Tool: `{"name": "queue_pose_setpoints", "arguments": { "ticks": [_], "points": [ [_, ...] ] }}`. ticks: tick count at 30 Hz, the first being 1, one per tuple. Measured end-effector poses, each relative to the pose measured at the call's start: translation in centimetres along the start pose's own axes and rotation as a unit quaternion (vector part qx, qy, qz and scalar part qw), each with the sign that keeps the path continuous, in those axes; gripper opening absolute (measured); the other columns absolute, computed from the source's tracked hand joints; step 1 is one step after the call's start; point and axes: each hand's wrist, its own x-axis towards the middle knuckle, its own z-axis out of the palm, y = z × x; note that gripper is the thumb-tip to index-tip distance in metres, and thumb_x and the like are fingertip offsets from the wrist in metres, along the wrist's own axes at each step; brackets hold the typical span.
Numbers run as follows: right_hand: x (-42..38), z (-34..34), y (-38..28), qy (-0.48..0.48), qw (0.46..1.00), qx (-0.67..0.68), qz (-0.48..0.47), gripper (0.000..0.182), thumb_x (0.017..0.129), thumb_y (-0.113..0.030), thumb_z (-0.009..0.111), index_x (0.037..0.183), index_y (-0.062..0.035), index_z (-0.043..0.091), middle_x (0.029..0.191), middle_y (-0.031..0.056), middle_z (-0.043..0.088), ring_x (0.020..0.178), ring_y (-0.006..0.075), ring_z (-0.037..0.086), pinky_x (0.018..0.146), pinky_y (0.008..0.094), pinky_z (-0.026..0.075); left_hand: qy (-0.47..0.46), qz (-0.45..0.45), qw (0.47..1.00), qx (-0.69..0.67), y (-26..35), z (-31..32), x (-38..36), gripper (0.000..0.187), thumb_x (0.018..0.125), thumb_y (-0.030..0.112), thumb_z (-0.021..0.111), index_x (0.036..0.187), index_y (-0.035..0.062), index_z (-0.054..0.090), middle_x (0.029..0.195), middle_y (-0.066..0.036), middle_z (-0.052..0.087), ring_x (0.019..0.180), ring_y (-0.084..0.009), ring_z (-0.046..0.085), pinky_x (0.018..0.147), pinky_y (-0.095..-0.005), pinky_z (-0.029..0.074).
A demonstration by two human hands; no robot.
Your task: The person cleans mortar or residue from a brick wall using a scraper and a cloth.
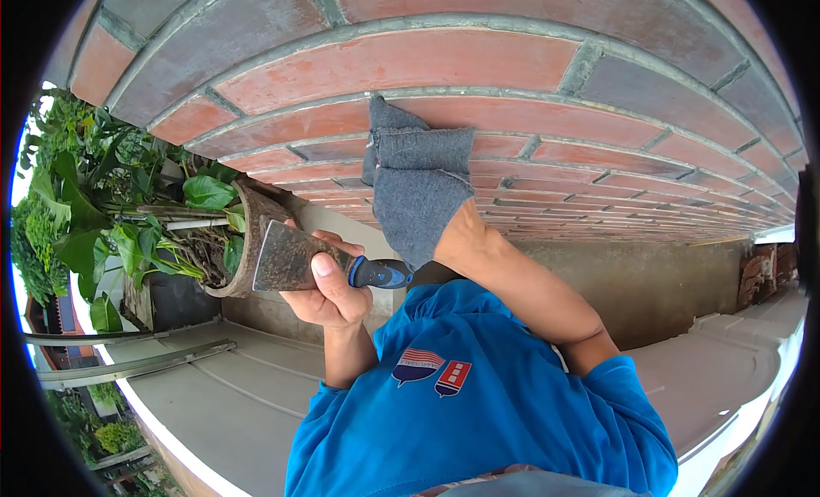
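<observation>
My left hand (333, 296) grips a scraper (376, 273) with a black and blue handle, thumb on top of its wide blade. Brown grime covers most of that metal blade, which points left. A folded dark grey cloth (423, 194) is draped over my right hand, so its fingers are hidden and only the wrist and forearm show. Held out at arm's length, the cloth overlaps the brick wall (410, 57) in this view. The wall has red and grey-purple bricks with raised grey mortar joints.
A large round planter (243, 236) with leafy plants (132, 223) stands at the left, close to the wall. Grey ridged panels (231, 386) lie at the lower left, with a metal rail (137, 364) across them. A concrete strip (632, 279) runs along the wall's foot at right.
</observation>
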Motion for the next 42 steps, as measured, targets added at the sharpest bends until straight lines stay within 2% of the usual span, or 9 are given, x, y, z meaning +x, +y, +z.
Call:
{"name": "queue_pose_setpoints", "arguments": {
  "ticks": [5, 17, 22, 28, 31, 34, 35, 38, 42],
  "points": [
    [-0.1, 0.4, -1.2, -0.073, 0.997, 0.023, 0.026, 0.021, 0.067, -0.014, 0.06, 0.076, 0.004, 0.067, 0.086, 0.0216, 0.062, 0.088, 0.0391, 0.058, 0.083, 0.0539, 0.043, 0.019, -0.039, 0.999, 0.004, 0.0, -0.8, -0.3, 0.05, 0.094, 0.011, 0.048, 0.132, -0.0135, 0.028, 0.09, -0.023, 0.058, 0.061, -0.0208, 0.059, 0.057, -0.0319, 0.051],
    [-0.4, 2.1, -0.5, 0.046, 0.995, 0.077, 0.043, 0.011, 0.066, -0.013, 0.064, 0.07, -0.0027, 0.065, 0.08, 0.0158, 0.061, 0.09, 0.0346, 0.058, 0.082, 0.0469, 0.046, 0.004, -0.035, 0.999, -0.021, -0.2, -0.7, -0.5, 0.048, 0.094, 0.011, 0.048, 0.13, -0.0152, 0.031, 0.084, -0.021, 0.059, 0.061, -0.0203, 0.059, 0.059, -0.0304, 0.05],
    [-3.1, 1.6, -0.9, 0.003, 0.999, 0.02, 0.03, 0.014, 0.071, -0.012, 0.067, 0.08, -0.0016, 0.067, 0.089, 0.0143, 0.063, 0.089, 0.0317, 0.06, 0.078, 0.0461, 0.048, -0.016, -0.014, 1.0, 0.009, -0.7, -1.4, -0.5, 0.046, 0.094, 0.011, 0.047, 0.13, -0.0151, 0.033, 0.079, -0.018, 0.06, 0.06, -0.0197, 0.058, 0.059, -0.0289, 0.049],
    [-4.6, -3.8, -1.5, 0.078, 0.962, -0.083, 0.247, 0.016, 0.084, -0.01, 0.064, 0.093, 0.0034, 0.067, 0.1, 0.0193, 0.063, 0.092, 0.031, 0.059, 0.083, 0.0434, 0.047, 0.002, -0.036, 0.999, 0.023, -0.6, -1.8, -0.6, 0.045, 0.095, 0.012, 0.044, 0.13, -0.0144, 0.034, 0.074, -0.016, 0.059, 0.059, -0.0178, 0.057, 0.06, -0.0279, 0.047],
    [-4.1, -4.1, -0.1, 0.169, 0.961, -0.148, 0.161, 0.022, 0.086, -0.011, 0.063, 0.104, 0.0022, 0.065, 0.107, 0.0184, 0.061, 0.094, 0.0287, 0.059, 0.08, 0.0401, 0.048, -0.009, -0.032, 0.999, 0.018, -0.9, -1.9, -0.5, 0.044, 0.095, 0.012, 0.044, 0.129, -0.0139, 0.035, 0.075, -0.016, 0.059, 0.06, -0.0175, 0.057, 0.059, -0.0277, 0.047],
    [-4.5, -0.9, 3.7, 0.097, 0.908, -0.401, -0.08, 0.037, 0.082, -0.027, 0.062, 0.11, -0.0035, 0.063, 0.113, 0.0137, 0.059, 0.108, 0.0313, 0.051, 0.092, 0.051, 0.034, -0.023, -0.049, 0.999, -0.005, -0.5, -0.9, -0.6, 0.042, 0.095, 0.012, 0.044, 0.128, -0.0136, 0.037, 0.075, -0.015, 0.059, 0.06, -0.0174, 0.057, 0.059, -0.0274, 0.047],
    [-2.6, 0.0, 1.5, 0.153, 0.983, -0.097, 0.024, 0.045, 0.078, -0.035, 0.062, 0.116, -0.0102, 0.063, 0.128, 0.0117, 0.053, 0.125, 0.0301, 0.04, 0.098, 0.0562, 0.022, -0.029, -0.045, 0.999, -0.007, -0.5, -0.7, -0.7, 0.042, 0.095, 0.012, 0.045, 0.127, -0.0135, 0.038, 0.075, -0.015, 0.059, 0.06, -0.0174, 0.057, 0.06, -0.0275, 0.047],
    [-0.5, 2.3, 1.8, 0.114, 0.971, -0.212, -0.01, 0.053, 0.08, -0.036, 0.061, 0.124, -0.006, 0.056, 0.133, 0.0122, 0.051, 0.13, 0.0376, 0.039, 0.107, 0.0585, 0.004, -0.04, -0.038, 0.998, -0.019, -0.6, -0.2, -0.6, 0.04, 0.095, 0.012, 0.045, 0.124, -0.0133, 0.039, 0.075, -0.015, 0.059, 0.061, -0.0174, 0.058, 0.061, -0.0278, 0.047],
    [-2.2, -1.9, 2.6, 0.061, 0.974, -0.212, 0.05, 0.051, 0.074, -0.039, 0.064, 0.115, -0.0096, 0.062, 0.124, 0.0117, 0.057, 0.114, 0.031, 0.052, 0.09, 0.0489, 0.041, -0.022, -0.027, 0.999, 0.009, -0.9, -1.9, -0.3, 0.038, 0.095, 0.012, 0.045, 0.123, -0.0134, 0.04, 0.073, -0.015, 0.059, 0.061, -0.017, 0.058, 0.063, -0.0281, 0.047]
  ]
}}
